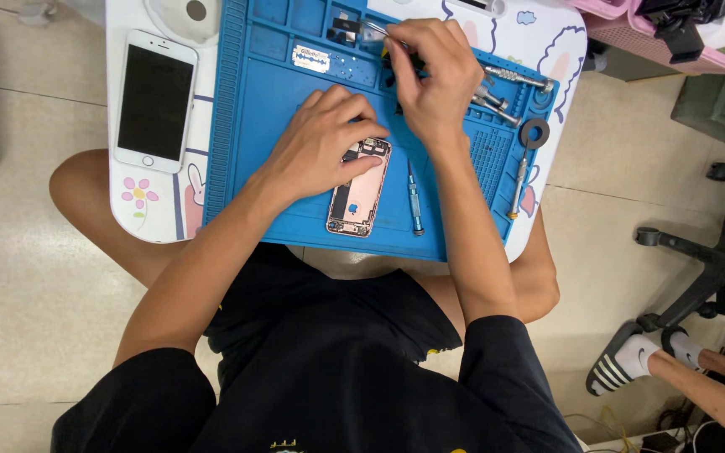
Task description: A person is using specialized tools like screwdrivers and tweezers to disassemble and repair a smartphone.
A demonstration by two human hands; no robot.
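The person wears a black short-sleeved shirt; both sleeves end above the elbow, leaving the forearms bare. The fabric is plain and matt, creased across the lap. A small yellow printed mark shows at the lower hem of the shirt near the right side, and a further yellow-and-white emblem sits at the bottom edge of the view, on the chest area. Dark shorts of the same black tone cover the upper thighs; the knees are bare. The left hand (322, 138) and right hand (436, 77) carry no gloves, rings, watch or wristband. Fingernails are short.
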